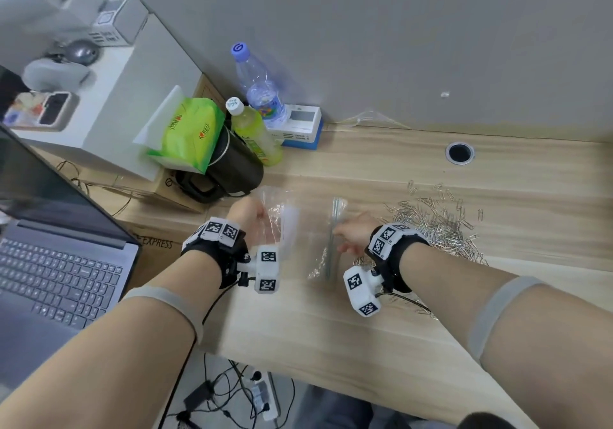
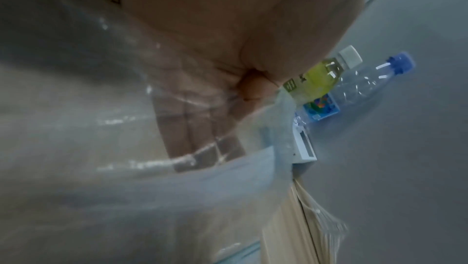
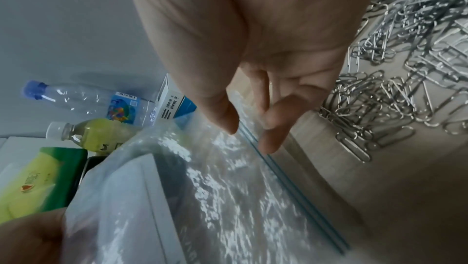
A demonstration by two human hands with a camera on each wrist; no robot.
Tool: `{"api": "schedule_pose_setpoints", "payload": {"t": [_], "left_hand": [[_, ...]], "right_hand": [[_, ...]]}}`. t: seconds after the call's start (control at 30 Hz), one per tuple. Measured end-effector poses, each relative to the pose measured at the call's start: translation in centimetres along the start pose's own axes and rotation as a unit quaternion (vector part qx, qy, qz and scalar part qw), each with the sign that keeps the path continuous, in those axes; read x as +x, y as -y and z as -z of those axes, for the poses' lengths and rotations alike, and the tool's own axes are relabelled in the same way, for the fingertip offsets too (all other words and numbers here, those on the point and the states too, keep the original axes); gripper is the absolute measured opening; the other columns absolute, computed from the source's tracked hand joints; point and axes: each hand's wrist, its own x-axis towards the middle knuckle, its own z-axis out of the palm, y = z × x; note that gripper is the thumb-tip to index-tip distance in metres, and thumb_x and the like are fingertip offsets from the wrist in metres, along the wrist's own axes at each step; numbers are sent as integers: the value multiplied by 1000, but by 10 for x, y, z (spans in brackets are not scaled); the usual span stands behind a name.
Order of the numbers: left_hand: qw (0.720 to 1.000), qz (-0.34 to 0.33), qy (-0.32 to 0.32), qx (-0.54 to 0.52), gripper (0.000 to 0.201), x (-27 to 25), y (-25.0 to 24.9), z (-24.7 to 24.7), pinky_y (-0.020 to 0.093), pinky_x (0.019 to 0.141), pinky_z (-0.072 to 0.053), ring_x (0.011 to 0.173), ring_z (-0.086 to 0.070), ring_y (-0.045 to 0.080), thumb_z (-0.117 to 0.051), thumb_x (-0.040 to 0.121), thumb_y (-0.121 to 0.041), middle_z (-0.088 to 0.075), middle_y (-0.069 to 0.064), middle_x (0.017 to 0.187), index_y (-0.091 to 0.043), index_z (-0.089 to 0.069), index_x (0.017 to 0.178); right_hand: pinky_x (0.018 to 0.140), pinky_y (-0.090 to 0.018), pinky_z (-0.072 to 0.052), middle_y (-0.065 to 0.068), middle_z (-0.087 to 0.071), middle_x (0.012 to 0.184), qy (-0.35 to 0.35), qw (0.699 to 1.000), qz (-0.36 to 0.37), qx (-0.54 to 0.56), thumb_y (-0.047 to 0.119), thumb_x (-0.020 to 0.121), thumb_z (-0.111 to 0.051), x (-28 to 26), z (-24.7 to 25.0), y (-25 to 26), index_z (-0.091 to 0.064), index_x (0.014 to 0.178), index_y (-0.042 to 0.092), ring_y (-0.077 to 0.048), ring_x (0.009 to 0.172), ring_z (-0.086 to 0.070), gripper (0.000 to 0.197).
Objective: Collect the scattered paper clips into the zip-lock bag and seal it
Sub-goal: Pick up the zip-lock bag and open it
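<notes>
A clear zip-lock bag [image 1: 300, 229] with a blue zip strip [image 3: 281, 174] stretches between my hands over the wooden desk [image 1: 331, 322]. My left hand [image 1: 250, 216] grips its far-left end and holds it raised; in the left wrist view the fingers [image 2: 200, 128] show through the plastic. My right hand [image 1: 345, 234] is at the zip edge, thumb [image 3: 224, 117] and forefinger [image 3: 273, 128] a little apart, tips touching the bag on either side of the strip. A big heap of silver paper clips [image 1: 441, 226] lies just right of that hand; none show in the bag.
A laptop [image 1: 59, 262] sits at the left. Behind the bag stand a black jug [image 1: 232, 166], a green tissue pack [image 1: 192, 133], two bottles [image 1: 255, 130] and a small box [image 1: 300, 126]. A cable hole [image 1: 459, 152] is at back right. The desk's front edge is close.
</notes>
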Motion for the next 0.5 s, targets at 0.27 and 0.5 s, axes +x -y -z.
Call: {"api": "schedule_pose_setpoints", "payload": {"t": [0.27,0.5], "left_hand": [[988,41,82,-125,12,0,-2,5,36,64,-48,58,-47,24,-37,76,-7,-44,7,74,-14,-43,83],[991,22,79,-109,16,-9,-16,-6,38,59,-52,62,-52,27,-38,89,-3,-50,13,74,-5,-45,76]], "right_hand": [[42,-19,-38,-11,-68,76,10,999,43,31,17,88,-64,1,0,4,-66,88,9,-23,68,-58,8],[48,-26,-43,-2,-64,66,-17,993,95,75,12,91,-64,2,21,4,-64,78,13,-13,48,-49,12]]}}
